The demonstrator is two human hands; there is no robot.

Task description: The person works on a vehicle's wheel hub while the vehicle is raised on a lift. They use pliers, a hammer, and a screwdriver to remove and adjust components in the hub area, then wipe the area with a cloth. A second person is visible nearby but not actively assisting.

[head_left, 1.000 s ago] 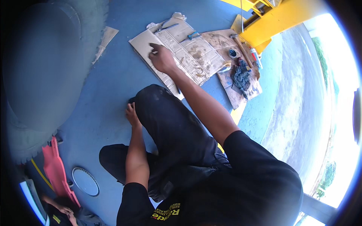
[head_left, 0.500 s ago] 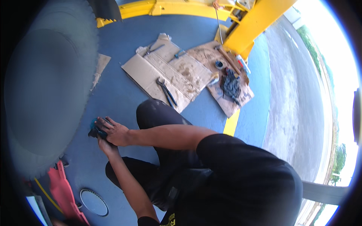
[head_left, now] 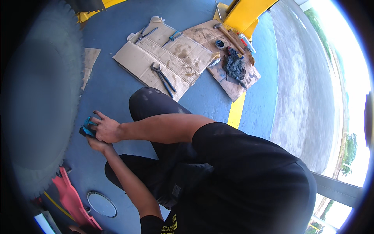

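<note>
Both hands meet low in front of the big tyre [head_left: 43,97]. My right hand [head_left: 106,128] lies on top, its fingers bent over a crumpled blue cloth [head_left: 89,127] and some of them spread. Beneath it, my left hand [head_left: 97,144] cups a small dark piece [head_left: 82,131] that sticks out past the cloth. Most of that piece is covered, so its kind does not show. The left fingers are largely hidden under the right hand. Dark smudges mark the right fingers.
Flattened cardboard [head_left: 132,62] carries water pump pliers [head_left: 163,80] and blue-handled pliers [head_left: 173,38]. On a brown board [head_left: 233,91] are a hammer [head_left: 231,38], an open tin [head_left: 220,44] and a blackened rag [head_left: 234,67]. A yellow post [head_left: 249,15] stands behind; a red jack [head_left: 70,195] and round ring [head_left: 102,204] are lower left.
Both hands have shifted slightly left in the picture, and more of the blue cloth shows under the right fingers. The whole view has tilted, moving the cardboard and tools up and left.
</note>
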